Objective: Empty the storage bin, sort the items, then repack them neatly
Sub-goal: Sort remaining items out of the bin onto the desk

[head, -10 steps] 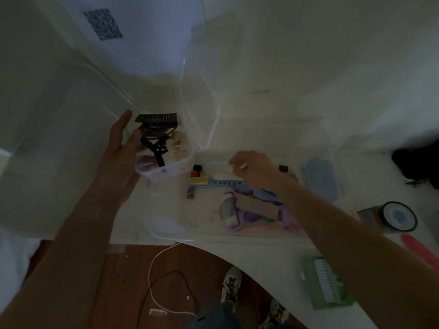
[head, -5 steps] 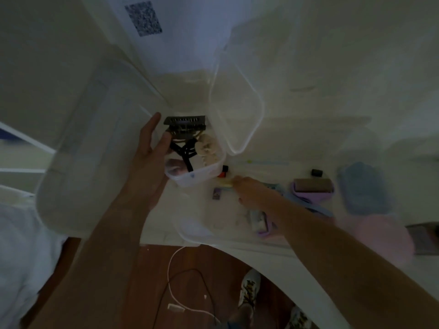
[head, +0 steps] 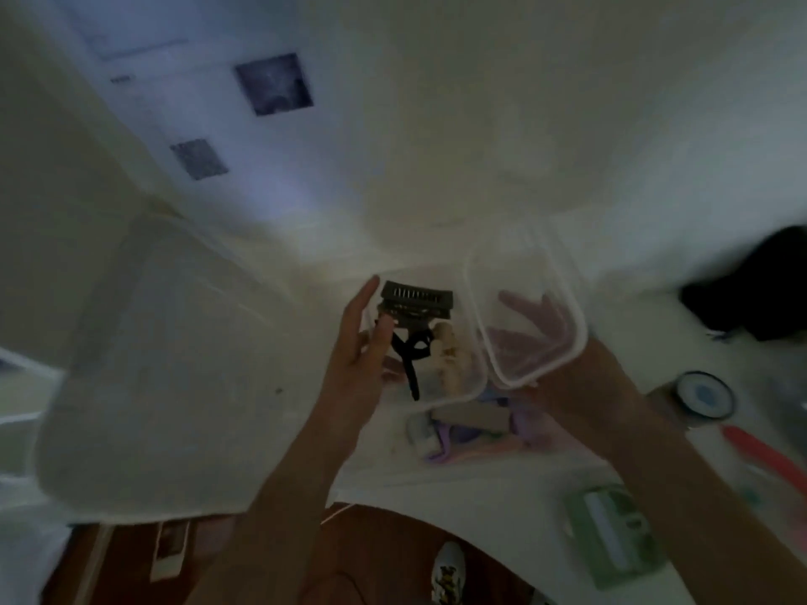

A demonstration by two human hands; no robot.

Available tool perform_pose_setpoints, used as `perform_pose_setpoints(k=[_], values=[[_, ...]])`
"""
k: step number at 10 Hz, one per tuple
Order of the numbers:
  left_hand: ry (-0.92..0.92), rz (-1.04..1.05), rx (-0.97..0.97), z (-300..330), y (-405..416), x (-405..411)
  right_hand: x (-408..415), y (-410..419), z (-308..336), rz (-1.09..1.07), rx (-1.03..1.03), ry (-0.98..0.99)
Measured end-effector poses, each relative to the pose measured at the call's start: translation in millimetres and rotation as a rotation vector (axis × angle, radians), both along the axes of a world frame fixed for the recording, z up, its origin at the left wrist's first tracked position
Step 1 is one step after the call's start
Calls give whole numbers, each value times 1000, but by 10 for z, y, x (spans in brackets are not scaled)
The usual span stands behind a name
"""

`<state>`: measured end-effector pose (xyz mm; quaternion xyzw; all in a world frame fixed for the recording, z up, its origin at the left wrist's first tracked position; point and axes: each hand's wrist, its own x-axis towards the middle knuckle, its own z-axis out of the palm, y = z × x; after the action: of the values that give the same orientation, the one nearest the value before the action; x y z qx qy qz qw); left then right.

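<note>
The storage bin [head: 371,469], clear plastic and hard to trace in the blur, sits at the near edge of the white table [head: 480,168], with a jumble of purple and pink items [head: 471,430] and a white tube lying in it. To its right on the table lie a green brush pack [head: 611,534], a red stick [head: 764,456] and a round tin [head: 703,394]. Above the bin, the left hand [head: 362,364] cups the side of a small clear container [head: 436,342], fingers nearly straight along its wall; a black hair clip [head: 415,307] and pale pieces sit inside. Just beside it, the right hand [head: 563,377] holds the container's hinged lid [head: 524,312] from behind, its spread fingers showing through the plastic. A large clear bin lid [head: 166,364] lies at left. Two dark square markers [head: 274,84] lie farther back.
</note>
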<state>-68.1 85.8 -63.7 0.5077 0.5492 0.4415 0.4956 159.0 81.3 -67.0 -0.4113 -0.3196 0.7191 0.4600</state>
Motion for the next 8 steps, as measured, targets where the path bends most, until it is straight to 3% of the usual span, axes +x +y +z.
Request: perform_pose_setpoints(k=[1, 2, 3, 4, 5, 6, 8], values=[[-34, -127, 12, 30, -143, 662, 411, -537, 190, -129, 112, -292], [-180, -243, -159, 5, -374, 1413, 915, -1156, 268, -325, 54, -385], [-267, -400, -295, -29, -801, 2132, 1354, -1761, 295, -556, -33, -402], [-256, -607, -315, -176, -1351, 2723, 1694, -2337, 172, -709, -178, -652], [-258, -783, -406, -475, -1837, 3070, 1935, -2839, -17, -792, -347, -755], [-212, -856, -601, -812, -2198, 3205, 2095, -3212, -248, -834, -490, -809], [-181, -765, -966, -1238, -2408, 3273, 2100, -3582, -784, -616, -591, -619]])
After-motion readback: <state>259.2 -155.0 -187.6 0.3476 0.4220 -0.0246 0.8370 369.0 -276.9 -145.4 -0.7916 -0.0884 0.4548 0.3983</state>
